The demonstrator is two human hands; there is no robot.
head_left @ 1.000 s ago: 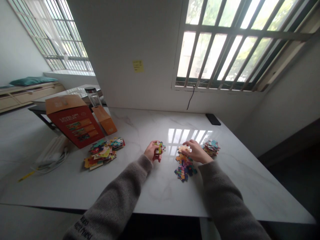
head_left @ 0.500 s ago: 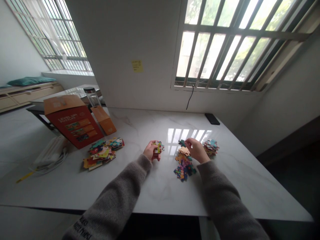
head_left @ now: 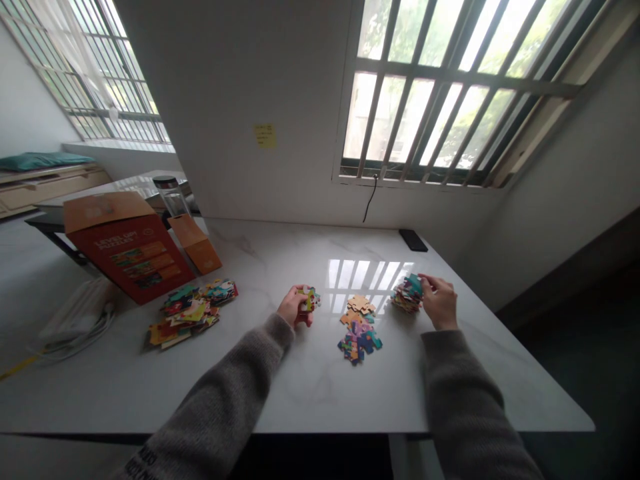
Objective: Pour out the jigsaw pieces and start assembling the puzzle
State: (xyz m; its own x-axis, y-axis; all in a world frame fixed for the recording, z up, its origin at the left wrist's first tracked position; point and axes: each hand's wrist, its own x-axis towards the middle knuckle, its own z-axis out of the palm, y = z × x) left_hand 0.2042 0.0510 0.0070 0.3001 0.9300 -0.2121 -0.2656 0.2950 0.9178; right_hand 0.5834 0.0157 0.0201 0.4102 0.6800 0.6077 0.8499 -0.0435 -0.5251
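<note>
Against the half-open right hand (head_left: pixel 440 301), a stack of jigsaw pieces (head_left: pixel 407 295) at its fingertips; inside the curled left hand (head_left: pixel 295 308), a gripped jigsaw piece (head_left: pixel 309 299); between both hands, a loose heap of pieces (head_left: pixel 359 330).

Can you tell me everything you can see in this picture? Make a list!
puzzle box: one, orange-red, left side of the table
cardboard piece: one, orange, beside the box
glass jar: one, clear with black lid, behind the box
phone: one, black, far table edge
sticky note: one, yellow, on the wall
barred windows: two, white frames, behind the table
table: one, white marble, under everything
piles of jigsaw pieces: three, many colours, on the table
left hand: one, holding jigsaw pieces
right hand: one, touching the right pile
</note>
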